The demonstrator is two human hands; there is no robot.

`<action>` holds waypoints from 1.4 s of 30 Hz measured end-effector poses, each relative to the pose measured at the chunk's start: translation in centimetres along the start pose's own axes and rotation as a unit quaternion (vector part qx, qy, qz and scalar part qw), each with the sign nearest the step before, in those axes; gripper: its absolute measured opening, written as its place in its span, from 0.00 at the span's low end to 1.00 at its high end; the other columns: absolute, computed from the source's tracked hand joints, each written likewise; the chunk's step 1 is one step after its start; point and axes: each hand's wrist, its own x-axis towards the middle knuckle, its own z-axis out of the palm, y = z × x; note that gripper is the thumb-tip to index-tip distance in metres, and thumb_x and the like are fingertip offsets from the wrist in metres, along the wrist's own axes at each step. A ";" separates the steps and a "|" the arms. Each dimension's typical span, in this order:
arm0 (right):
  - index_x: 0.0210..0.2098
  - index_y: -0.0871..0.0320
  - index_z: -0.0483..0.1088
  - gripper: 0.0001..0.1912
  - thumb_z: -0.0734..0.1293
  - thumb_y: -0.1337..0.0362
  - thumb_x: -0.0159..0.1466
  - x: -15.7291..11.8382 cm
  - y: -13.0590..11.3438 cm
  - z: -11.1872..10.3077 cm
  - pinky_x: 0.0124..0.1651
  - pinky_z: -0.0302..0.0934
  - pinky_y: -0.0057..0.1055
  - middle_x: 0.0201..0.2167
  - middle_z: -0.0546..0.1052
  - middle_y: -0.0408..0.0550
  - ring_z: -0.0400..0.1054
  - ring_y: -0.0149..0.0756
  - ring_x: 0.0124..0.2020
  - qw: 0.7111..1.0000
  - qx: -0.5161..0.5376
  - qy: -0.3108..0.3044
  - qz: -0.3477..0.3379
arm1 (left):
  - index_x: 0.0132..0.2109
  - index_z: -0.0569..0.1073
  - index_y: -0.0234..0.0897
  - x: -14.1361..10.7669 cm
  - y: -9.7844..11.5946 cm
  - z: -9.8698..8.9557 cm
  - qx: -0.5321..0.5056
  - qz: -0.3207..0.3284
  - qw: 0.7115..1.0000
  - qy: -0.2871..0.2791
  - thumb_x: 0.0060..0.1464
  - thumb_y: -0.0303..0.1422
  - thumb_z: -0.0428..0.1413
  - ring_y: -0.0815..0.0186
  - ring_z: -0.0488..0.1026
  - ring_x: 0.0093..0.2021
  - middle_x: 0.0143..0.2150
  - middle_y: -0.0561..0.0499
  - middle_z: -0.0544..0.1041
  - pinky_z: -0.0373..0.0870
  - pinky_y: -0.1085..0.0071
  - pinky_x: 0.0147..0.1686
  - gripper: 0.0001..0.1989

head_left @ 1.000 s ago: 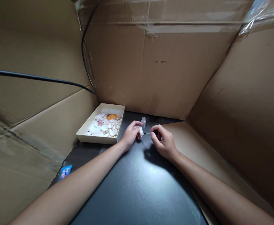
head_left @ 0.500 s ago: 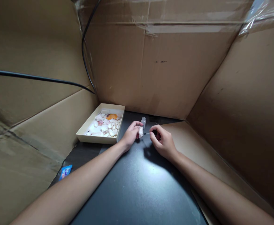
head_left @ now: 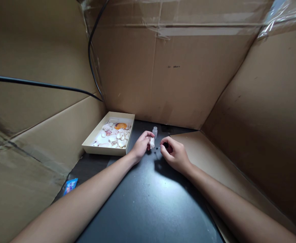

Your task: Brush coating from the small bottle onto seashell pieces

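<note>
My left hand (head_left: 141, 147) is closed around a small whitish, rough-surfaced shell (head_left: 152, 142), which sticks out from the fingertips on the right. My right hand (head_left: 174, 152) is in a pinch just across from it. A thin stick with a dark tip (head_left: 157, 148) points from those fingertips toward the shell, a short gap away from it; its rear part is hidden in the hand. Behind the shell stands a small clear bottle (head_left: 155, 131), upright and with no cap on its neck.
A cream tray (head_left: 104, 150) of several seashells stands left of my left hand. A blue packet (head_left: 71, 185) lies beside my left forearm. Cardboard walls (head_left: 178, 81) surround the dark table (head_left: 148, 202), and a black cable (head_left: 89, 50) hangs at the left.
My right hand has shifted slightly left and down, and the stick's dark tip now sits a little lower. The left hand with the shell is nearly still.
</note>
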 end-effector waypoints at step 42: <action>0.34 0.58 0.68 0.02 0.63 0.67 0.61 0.1 0.0 0.0 0.26 0.53 0.24 0.22 0.67 0.39 0.56 0.25 0.20 0.998 -0.001 0.056 -0.039 | 0.38 0.72 0.26 0.4 0.3 0.0 -0.073 -0.032 0.997 -0.002 0.50 0.25 0.47 0.68 0.74 0.25 0.26 0.45 0.77 0.71 0.73 0.28 0.11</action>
